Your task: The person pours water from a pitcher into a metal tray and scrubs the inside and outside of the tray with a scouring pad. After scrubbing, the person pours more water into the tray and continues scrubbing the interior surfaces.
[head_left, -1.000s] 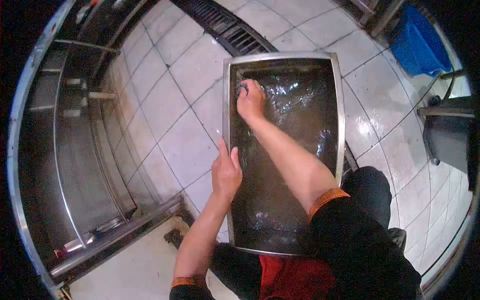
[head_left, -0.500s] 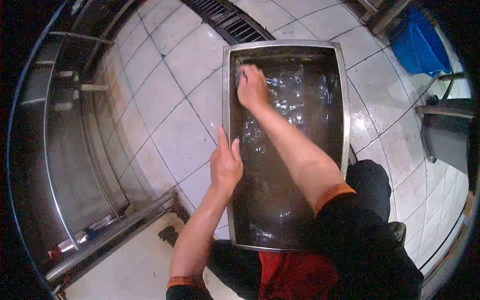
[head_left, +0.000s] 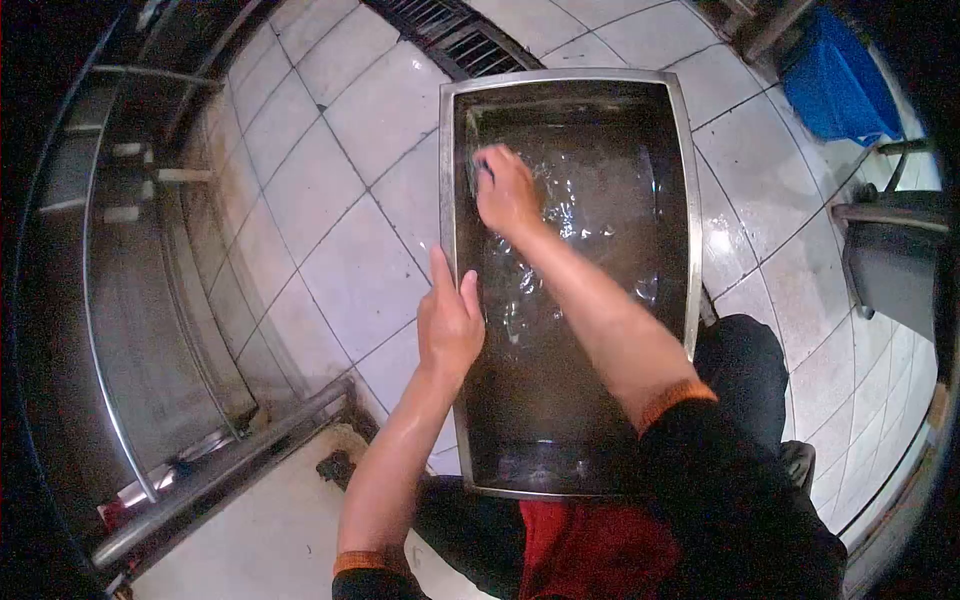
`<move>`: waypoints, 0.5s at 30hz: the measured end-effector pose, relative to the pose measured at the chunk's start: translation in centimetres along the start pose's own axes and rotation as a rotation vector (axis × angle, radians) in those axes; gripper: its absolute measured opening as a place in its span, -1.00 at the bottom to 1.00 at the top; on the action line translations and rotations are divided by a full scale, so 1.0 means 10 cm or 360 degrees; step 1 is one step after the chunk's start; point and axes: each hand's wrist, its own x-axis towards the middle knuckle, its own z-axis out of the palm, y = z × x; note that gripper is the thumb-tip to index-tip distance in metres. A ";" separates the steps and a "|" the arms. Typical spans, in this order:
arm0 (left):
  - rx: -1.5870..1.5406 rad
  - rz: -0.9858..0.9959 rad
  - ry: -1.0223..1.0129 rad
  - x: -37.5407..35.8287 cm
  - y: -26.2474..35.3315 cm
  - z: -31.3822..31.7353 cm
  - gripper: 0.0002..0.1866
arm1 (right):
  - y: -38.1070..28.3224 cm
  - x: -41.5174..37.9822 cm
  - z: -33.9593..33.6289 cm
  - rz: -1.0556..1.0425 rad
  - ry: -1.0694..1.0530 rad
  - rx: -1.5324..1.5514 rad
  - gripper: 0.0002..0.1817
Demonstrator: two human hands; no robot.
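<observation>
A deep rectangular metal pan [head_left: 690, 180] with a steel rim holds cloudy, rippling water. My left hand [head_left: 450, 325] grips its left rim, thumb over the inner side and fingers along the outside. Inside the pan, near the upper left wall, my right hand [head_left: 508, 190] is closed and pressed close to that wall. Something small and dark shows between its fingers, but blur hides what it is. Light glints on the water [head_left: 565, 225] beside the right hand.
White floor tiles [head_left: 350, 230] surround the pan, wet in places. A floor drain grate [head_left: 470, 40] lies beyond it. A blue plastic container [head_left: 840, 85] stands at upper right. Metal shelving [head_left: 110, 300] runs along the left. My knee [head_left: 740, 370] is by the pan's right side.
My right hand has moved slightly down along the pan's inner left side, and the ripples have shifted. My left hand stays on the rim.
</observation>
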 end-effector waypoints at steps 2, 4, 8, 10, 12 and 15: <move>0.0037 -0.0065 -0.0054 -0.03 -0.01 0.01 -0.44 | 0.10 0.21 0.08 0.0014 0.0033 -0.0084 -0.87; 0.0046 -0.0042 -0.0045 -0.05 -0.01 0.00 -0.44 | 0.09 0.02 0.09 0.0058 0.0007 -0.0036 -0.87; -0.0012 0.0072 0.0039 -0.03 -0.04 0.03 -0.45 | 0.08 -0.04 0.03 0.0095 -0.0090 -0.0095 -0.82; -0.0010 0.0023 0.0010 -0.03 -0.01 0.01 -0.45 | 0.11 0.18 0.12 0.0111 -0.0032 -0.0153 -0.80; -0.0017 -0.0022 -0.0004 -0.07 -0.04 0.02 -0.45 | 0.03 0.08 0.09 0.0103 -0.0032 -0.0155 -0.80; -0.0032 0.0007 0.0019 -0.03 -0.03 0.03 -0.44 | 0.02 -0.08 -0.02 -0.0007 -0.0125 -0.0113 -0.81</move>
